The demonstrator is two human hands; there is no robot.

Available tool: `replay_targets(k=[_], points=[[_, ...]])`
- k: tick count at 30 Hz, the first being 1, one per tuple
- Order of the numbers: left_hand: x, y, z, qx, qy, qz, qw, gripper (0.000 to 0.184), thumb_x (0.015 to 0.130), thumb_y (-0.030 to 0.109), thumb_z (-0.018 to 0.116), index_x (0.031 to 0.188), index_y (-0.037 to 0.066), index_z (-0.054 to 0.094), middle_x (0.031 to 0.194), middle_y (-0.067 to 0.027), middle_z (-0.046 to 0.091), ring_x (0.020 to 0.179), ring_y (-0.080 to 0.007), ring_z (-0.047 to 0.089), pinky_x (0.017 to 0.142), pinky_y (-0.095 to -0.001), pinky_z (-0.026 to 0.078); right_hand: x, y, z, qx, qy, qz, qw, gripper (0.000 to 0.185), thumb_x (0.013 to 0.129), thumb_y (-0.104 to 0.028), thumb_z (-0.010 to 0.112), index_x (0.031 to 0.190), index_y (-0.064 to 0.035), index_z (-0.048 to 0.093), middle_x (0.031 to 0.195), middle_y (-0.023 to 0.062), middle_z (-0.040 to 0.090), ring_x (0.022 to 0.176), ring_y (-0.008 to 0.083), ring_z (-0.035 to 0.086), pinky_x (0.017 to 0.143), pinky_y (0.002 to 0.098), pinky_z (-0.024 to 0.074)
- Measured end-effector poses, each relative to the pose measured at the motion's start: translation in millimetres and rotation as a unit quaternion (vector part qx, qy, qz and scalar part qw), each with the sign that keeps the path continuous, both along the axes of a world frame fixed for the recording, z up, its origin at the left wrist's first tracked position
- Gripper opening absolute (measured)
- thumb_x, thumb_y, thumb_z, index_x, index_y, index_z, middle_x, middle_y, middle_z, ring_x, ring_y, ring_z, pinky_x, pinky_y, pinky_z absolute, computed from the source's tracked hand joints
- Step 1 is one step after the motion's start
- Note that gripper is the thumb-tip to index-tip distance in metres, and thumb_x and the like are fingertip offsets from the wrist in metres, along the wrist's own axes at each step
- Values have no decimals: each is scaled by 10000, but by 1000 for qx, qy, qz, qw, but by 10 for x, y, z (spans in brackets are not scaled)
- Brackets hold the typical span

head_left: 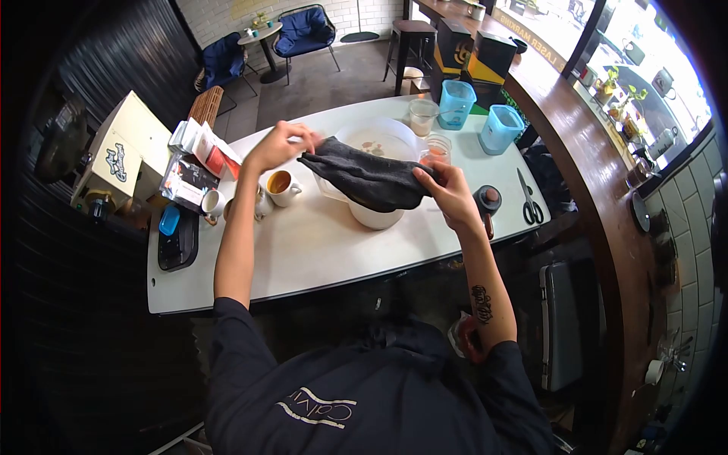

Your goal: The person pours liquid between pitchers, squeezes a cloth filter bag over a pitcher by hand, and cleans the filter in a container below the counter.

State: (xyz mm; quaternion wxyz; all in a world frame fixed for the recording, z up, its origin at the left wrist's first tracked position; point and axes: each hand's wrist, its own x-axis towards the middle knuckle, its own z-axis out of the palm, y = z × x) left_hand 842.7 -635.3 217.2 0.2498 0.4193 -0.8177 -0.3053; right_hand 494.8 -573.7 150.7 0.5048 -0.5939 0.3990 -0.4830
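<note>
Over the white tub [375,218]: a charcoal cloth [371,173] hangs between two hands, covering the tub's near rim from this viewpoint; whether it touches that rim cannot be told.

Right hand [449,193]: the fingers are clamped on the cloth's right end, with the thumb on the near side.

Left hand [282,145]: the fingers are blurred at the cloth's left end; I cannot tell whether they pinch it or sit slightly apart from it.

Handling the cloth: a firm hold at both ends would probably serve best, with an even pull so that the folds open without one corner slipping away. Holding the middle above the tub seems wise, as does working slowly on the left, where the mug [283,188] of amber liquid stands near the forearm. The glass jar [437,148] just beyond the right hand also calls for care.

Cloth's look: dark, soft and limp, creased lengthwise from end to end, the left end narrowing to a bunched corner and the lower edge sagging in a rounded bulge towards the right. Dampness cannot be judged.

Desk [303,262]: white, with scissors [528,201] lying well to the right of the cloth.
</note>
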Motion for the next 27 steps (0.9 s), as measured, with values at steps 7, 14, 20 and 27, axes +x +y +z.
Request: replay_targets(k=[7, 14, 20, 27], points=[[-263, -3, 54, 46, -36, -10, 998, 583, 809, 308, 752, 1292, 106, 495, 1131, -63, 595, 1094, -175, 554, 952, -358, 449, 32, 18, 65, -8, -42, 34, 999, 291, 837, -161, 704, 1013, 55, 619, 928, 83, 621, 879, 127, 559, 783, 274, 452], [-256, -94, 260, -7, -43, -21, 999, 297, 764, 177, 777, 1010, 54, 666, 931, -40, 656, 885, -132, 577, 769, -297, 472, -96, -81, 467, -62, 139, 5, 988, 192, 838, -102, 667, 919, 28, 551, 874, 118, 617, 835, 174, 584, 741, 328, 464], [-301, 96, 222, -94, -18, 16, 995, 195, 756, 64, 744, 919, 55, 637, 950, -31, 622, 946, -181, 598, 854, -340, 461, -133, -90, 529, -267, 218, -50, 937, 207, 792, 57, 575, 979, -10, 516, 825, 167, 604, 717, 326, 602, 635, 344, 466], [-247, 454, 268, -175, -57, -3, 983, 243, 639, -27, 654, 870, 45, 629, 1127, -88, 639, 1114, -266, 559, 989, -399, 410, -69, 192, 487, -409, 312, 14, 857, 203, 679, 61, 619, 864, 18, 546, 989, 127, 505, 865, 275, 548, 738, 323, 464]])
